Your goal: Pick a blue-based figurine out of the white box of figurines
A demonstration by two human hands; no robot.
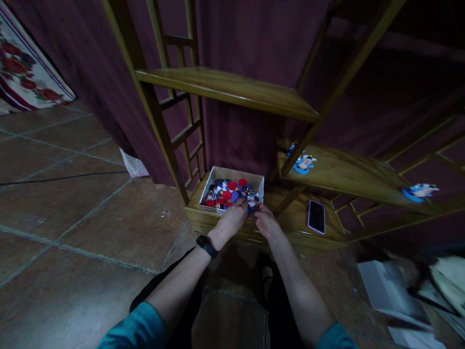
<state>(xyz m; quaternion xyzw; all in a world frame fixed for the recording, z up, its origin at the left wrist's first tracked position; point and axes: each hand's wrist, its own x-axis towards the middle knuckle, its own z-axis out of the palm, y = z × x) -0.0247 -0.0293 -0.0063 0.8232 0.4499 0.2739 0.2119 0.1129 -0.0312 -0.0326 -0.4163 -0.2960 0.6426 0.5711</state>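
Your hands meet at the front edge of a box of small toys on the lowest shelf.

Your left hand [232, 220] and right hand [265, 220] are close together at the near rim of the box [254, 180], fingers curled on a small blue piece; the exact grip you cannot tell. A phone [316, 216] lies to the right on the same shelf [290, 223]. Two figurines [303, 164] [419, 191] sit on the next shelf up. Slanted wooden posts [160, 131] flank the box. Brown tiled floor [72, 213], dark purple curtain [247, 43] behind.
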